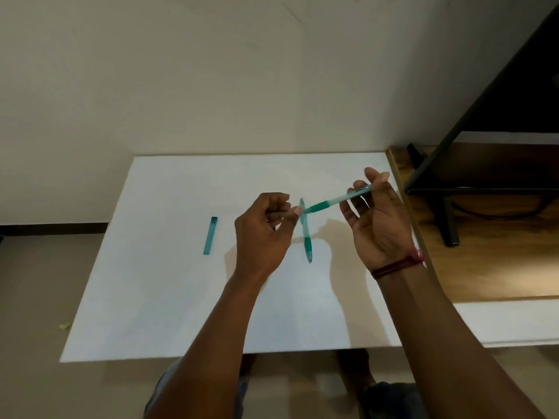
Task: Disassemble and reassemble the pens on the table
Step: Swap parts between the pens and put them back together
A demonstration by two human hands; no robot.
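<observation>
Right hand point(375, 219) pinches the held pen point(335, 201) near its rear, above the desk point(151, 282). Its long axis runs toward the left hand point(263, 228), whose curled fingers point(298, 210) appear to pinch the tip end. Second pen point(307, 237) lies on the desk beneath; cap point(210, 235) lies further left.

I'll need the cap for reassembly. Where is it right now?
In the head view, the teal cap lies on the white table, left of the left hand, apart from it.
</observation>
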